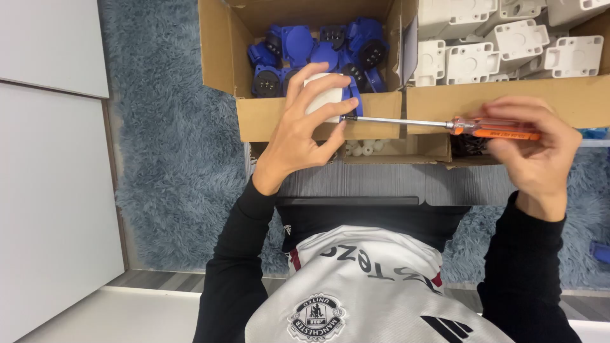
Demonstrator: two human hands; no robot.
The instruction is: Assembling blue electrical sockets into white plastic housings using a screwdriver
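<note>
Screwdriver (445,124) driven into a white-and-blue socket (330,96)

Left hand (305,127) gripped the socket with curled fingers over the front edge of a box of blue parts (318,51); right hand (534,149) closed around the orange handle, beside a box of white housings (508,44).

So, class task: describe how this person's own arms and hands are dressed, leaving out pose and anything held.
Both arms wear long, plain black sleeves that reach the wrists. The left hand and the right hand are bare: no gloves, and no rings, watch or bands show. The sleeves belong to a dark layer under a white sports shirt with a round crest and black stripes.
</note>
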